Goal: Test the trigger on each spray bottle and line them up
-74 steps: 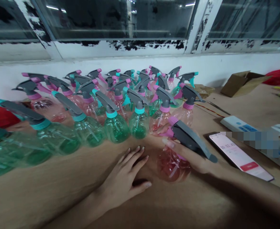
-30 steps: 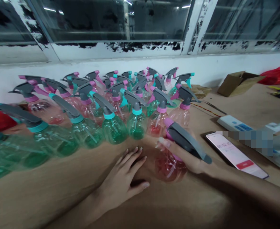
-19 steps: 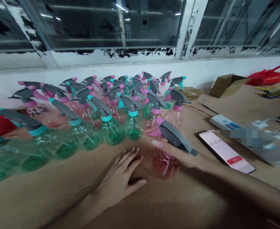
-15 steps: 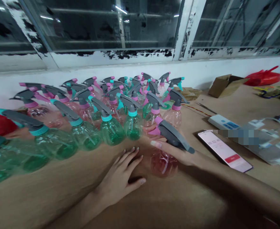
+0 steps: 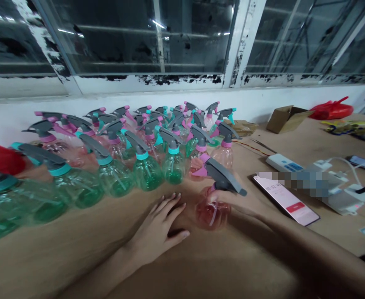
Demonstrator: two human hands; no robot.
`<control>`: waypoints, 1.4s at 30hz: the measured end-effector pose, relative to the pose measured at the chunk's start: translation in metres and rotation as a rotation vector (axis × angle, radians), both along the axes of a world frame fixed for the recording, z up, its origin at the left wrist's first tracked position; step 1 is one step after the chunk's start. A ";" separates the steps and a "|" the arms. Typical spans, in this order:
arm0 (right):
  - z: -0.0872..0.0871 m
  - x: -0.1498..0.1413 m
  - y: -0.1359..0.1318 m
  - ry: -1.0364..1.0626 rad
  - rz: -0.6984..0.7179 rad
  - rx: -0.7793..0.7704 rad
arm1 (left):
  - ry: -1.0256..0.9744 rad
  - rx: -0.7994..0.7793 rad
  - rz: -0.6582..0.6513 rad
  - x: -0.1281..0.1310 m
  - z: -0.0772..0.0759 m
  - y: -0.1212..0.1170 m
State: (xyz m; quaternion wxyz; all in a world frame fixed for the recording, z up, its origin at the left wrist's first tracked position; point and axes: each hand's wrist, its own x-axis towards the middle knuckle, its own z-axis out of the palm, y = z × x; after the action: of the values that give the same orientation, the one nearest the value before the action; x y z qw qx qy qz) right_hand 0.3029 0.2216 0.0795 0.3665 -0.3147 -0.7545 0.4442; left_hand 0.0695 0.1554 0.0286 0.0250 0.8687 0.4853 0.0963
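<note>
A pink spray bottle point(image 5: 212, 214) with a grey and pink trigger head stands on the table in front of me, some liquid and a white dip tube visible inside. My right hand point(image 5: 232, 200) is closed on its upper body below the collar, thumb on the near side; the other fingers are mostly hidden behind it. To its left, my left hand point(image 5: 160, 226) lies flat on the table with fingers spread, touching no bottle. Just beyond is a front row of green spray bottles, the nearest being a green spray bottle point(image 5: 173, 168) with a turquoise collar.
Several more pink and green bottles crowd toward the wall. On the right lie a phone point(image 5: 286, 199) showing a timer, a white power strip point(image 5: 283, 162) with cables, and a second phone point(image 5: 364, 164). Farther back are an open cardboard box point(image 5: 286, 119) and a red plastic bag point(image 5: 332, 109).
My right hand has slid from around the trigger and neck down to the bottle's upper body. The left hand stays flat. The view has turned right and up a little.
</note>
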 end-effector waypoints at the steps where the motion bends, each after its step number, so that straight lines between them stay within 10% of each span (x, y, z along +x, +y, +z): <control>1: 0.004 0.001 -0.001 0.001 0.006 -0.026 | 0.004 0.000 -0.003 0.000 0.000 0.000; 8: 0.027 0.013 -0.013 -0.086 -0.080 0.043 | -0.001 0.049 -0.014 -0.001 -0.004 0.000; 26: 0.018 0.061 -0.025 -0.215 -0.281 0.213 | -0.079 0.132 0.015 0.031 -0.007 0.013; 32: 0.012 0.119 0.002 -0.014 -0.416 0.034 | -0.112 0.153 -0.047 0.062 -0.007 0.026; 42: 0.006 0.145 0.106 0.100 -0.510 0.214 | -0.189 0.142 -0.102 0.090 -0.009 0.037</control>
State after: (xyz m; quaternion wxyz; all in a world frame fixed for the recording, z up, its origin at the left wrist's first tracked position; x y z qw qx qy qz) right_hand 0.4483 0.3277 0.0859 0.5344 -0.4315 -0.6745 0.2706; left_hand 0.1600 0.1927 0.0193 0.0137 0.8790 0.4277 0.2103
